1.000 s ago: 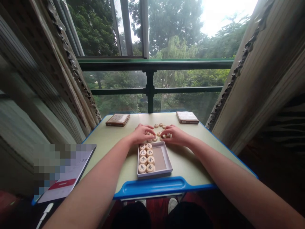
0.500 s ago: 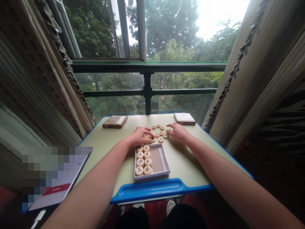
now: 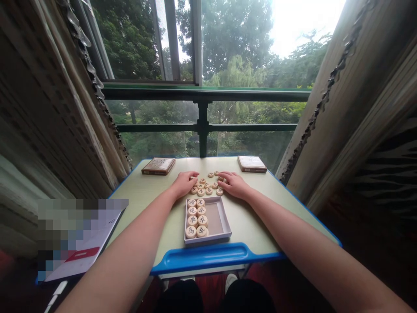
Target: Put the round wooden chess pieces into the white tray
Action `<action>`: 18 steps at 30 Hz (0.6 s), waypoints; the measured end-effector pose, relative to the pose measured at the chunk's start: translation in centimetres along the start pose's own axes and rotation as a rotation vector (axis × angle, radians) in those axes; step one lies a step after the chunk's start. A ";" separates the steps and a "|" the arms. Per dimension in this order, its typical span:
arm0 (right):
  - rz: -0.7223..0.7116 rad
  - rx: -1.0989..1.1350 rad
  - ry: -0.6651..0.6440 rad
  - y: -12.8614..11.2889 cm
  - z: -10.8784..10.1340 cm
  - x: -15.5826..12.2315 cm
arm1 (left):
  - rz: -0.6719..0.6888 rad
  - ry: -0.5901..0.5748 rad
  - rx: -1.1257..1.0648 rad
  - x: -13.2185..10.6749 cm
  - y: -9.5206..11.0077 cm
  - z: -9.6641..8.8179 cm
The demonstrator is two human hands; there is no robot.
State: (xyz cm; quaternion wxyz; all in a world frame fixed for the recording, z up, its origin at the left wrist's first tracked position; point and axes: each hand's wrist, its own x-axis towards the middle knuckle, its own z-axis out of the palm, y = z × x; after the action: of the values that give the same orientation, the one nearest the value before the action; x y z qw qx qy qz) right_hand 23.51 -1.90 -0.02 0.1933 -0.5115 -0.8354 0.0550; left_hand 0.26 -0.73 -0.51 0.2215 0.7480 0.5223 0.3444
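Loose round xiangqi pieces [image 3: 209,191] with dark characters lie in a cluster on the pale green table [image 3: 260,208]. At the cluster's left edge is my left hand [image 3: 185,184], its fingers stretched toward the pieces and apart from the thumb. From the right, my right hand [image 3: 235,185] reaches over a few pieces with fingers spread, partly covering them. Neither hand shows a piece gripped. Just in front of the cluster stands a shallow open box [image 3: 227,222]. Two columns of xiangqi pieces [image 3: 202,221] fill its left part; bare cardboard shows on the right.
Two flat brown-edged boxes lie at the far edge, one box [image 3: 159,166] left and another box [image 3: 252,163] right. A blue tray groove [image 3: 206,257] runs along the near edge. At the left is a partly blurred device [image 3: 87,248] with a white cable [image 3: 57,292].
My left hand has drawn back to the left, uncovering pieces on that side. My right hand has moved left, in over the right-hand pieces. The view has shifted slightly.
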 end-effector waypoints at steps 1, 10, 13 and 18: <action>0.022 0.014 0.013 0.0 -0.1 0.0 | -0.007 0.011 -0.033 0.1 -0.1 0.1; 0.250 0.253 -0.076 -0.2 -1.2 3.9 | -0.081 0.105 -0.152 1.1 -1.3 0.3; 0.178 0.196 -0.066 -0.6 -0.3 4.7 | -0.089 0.088 -0.133 1.1 -1.5 0.2; 0.013 0.076 -0.025 -0.3 0.9 4.9 | -0.130 0.082 -0.137 0.9 -1.0 0.1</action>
State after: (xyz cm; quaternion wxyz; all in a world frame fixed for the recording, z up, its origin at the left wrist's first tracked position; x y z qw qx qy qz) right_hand 20.98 2.34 0.51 0.2019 -0.5086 -0.8317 0.0941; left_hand -0.07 0.47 -0.97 0.2723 0.6808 0.5537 0.3946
